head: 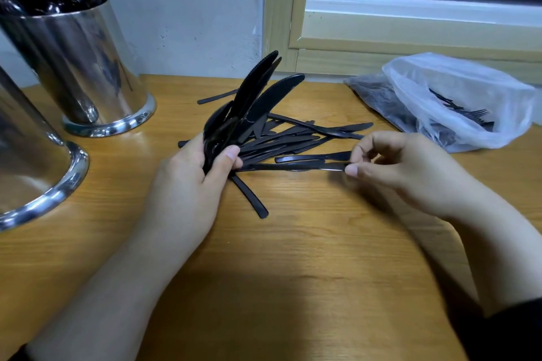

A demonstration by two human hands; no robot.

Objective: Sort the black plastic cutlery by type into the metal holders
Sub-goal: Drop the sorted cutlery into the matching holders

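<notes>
Dim indoor light, soft forearm shadows, holder glare, bowed blurry edges

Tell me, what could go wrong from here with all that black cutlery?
The left hand holds a fanned bunch of knives in one grip; adding more could let some slip out. The right hand pinches a single knife at its very end, so it might drop back onto the loose pile. The holder with spoons looks quite full, so knives mixed in there would undo the sorting.
</notes>
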